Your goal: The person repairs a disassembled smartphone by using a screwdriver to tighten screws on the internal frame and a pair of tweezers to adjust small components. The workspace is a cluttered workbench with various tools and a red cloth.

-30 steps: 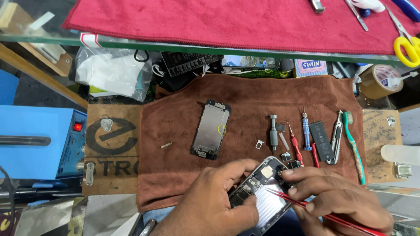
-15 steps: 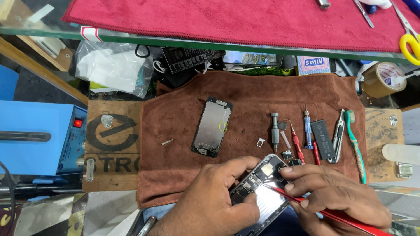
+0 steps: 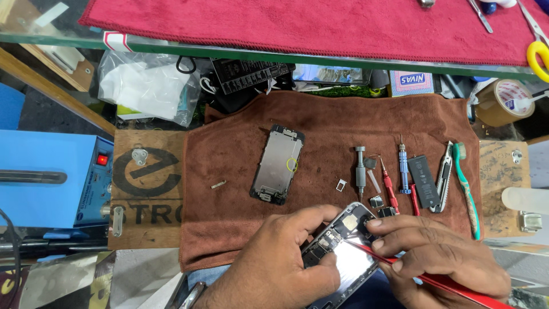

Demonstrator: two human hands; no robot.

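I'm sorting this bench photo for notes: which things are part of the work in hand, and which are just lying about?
In hand:
- left hand holding the opened phone
- right hand with a red tool on the phone

Lying about:
- detached screen
- screwdrivers
- loose battery
- green toothbrush
- tape roll
- brown towel

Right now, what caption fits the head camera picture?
Left hand steadies an opened phone while right hand holds a red tool on it.
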